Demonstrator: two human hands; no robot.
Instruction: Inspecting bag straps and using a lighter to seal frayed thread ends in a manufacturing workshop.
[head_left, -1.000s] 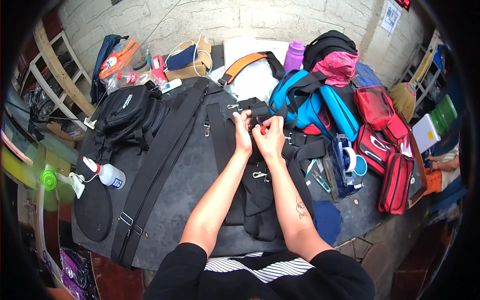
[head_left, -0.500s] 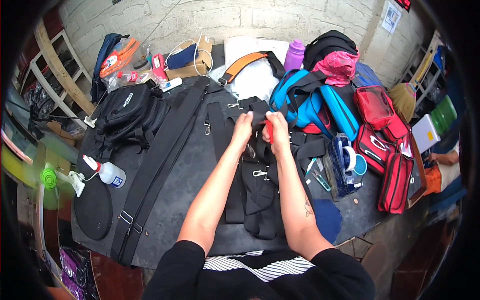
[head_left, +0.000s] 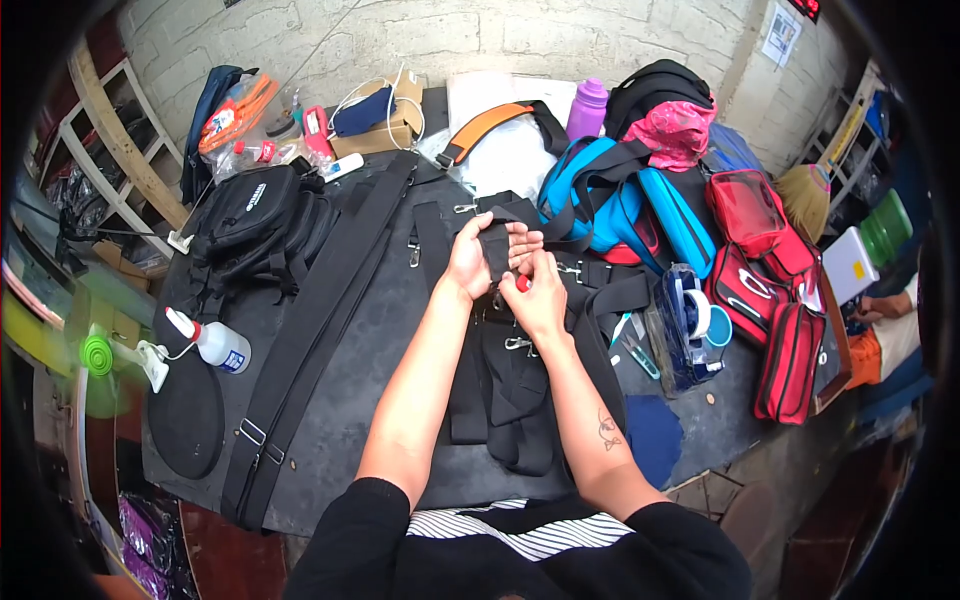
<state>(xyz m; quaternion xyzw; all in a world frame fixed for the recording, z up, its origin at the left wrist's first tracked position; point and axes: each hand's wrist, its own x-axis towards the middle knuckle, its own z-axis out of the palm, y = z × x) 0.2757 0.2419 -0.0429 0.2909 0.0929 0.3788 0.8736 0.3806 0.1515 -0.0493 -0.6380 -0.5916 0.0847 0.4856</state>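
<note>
My left hand [head_left: 468,264] is turned palm up with its fingers curled, holding part of a black webbing strap [head_left: 497,248]. Close against those fingertips, my right hand [head_left: 540,300] is closed round a small red-handled tool [head_left: 523,284]; its working end is too hidden to name. Under both hands lies a heap of black straps [head_left: 515,390], with a metal snap hook [head_left: 519,344] beside my right wrist. Another snap hook [head_left: 466,208] lies just beyond my left hand.
Long black straps [head_left: 330,310] cross the dark table left of my arms, near a black bag [head_left: 260,215] and a spray bottle [head_left: 222,347]. To the right are a clear blue case [head_left: 685,335], blue bags [head_left: 680,220] and red bags [head_left: 790,360]. Another person's hand [head_left: 885,307] shows far right.
My left hand has rolled palm up, its fingers now visible. My right hand has come slightly nearer and to the left with the red-handled tool, which is now mostly covered.
</note>
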